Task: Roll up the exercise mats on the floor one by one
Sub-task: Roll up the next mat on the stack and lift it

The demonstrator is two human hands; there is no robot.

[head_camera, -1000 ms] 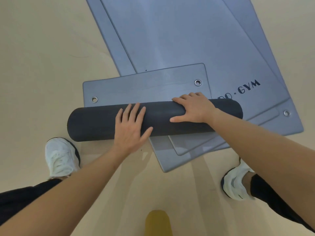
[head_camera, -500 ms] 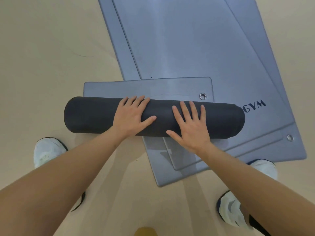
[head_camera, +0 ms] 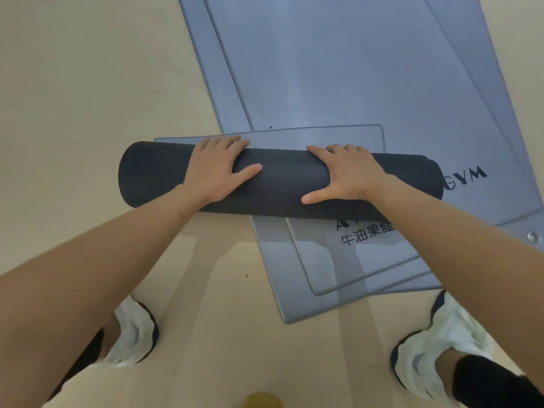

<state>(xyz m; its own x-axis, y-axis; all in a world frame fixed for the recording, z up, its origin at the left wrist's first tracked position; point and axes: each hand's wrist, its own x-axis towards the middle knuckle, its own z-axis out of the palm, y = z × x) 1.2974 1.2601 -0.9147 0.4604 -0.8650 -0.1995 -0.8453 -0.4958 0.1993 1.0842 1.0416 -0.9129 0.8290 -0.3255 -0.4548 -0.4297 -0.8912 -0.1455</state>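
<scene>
Dark rolled mat (head_camera: 279, 184), atop flat grey mats (head_camera: 353, 83)

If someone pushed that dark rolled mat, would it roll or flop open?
Round, the rolled mat probably rolls easily. It may loosen if released: the left hand and right hand press it down, hinting at springy foam.

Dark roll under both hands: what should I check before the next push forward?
1. Hands placed: left hand and right hand press on top of the dark roll, spaced apart. Ok.
2. Mat left to roll: a short flat strip lies beyond the roll. Ok.
3. Roll ends flush: the right end seems to show a slight step. Cannot tell.
4. Path ahead: only the stacked grey mats lie under and beyond it. Ok.
5. Feet clear: left shoe and right shoe stand behind the roll, apart from it. Ok.
</scene>
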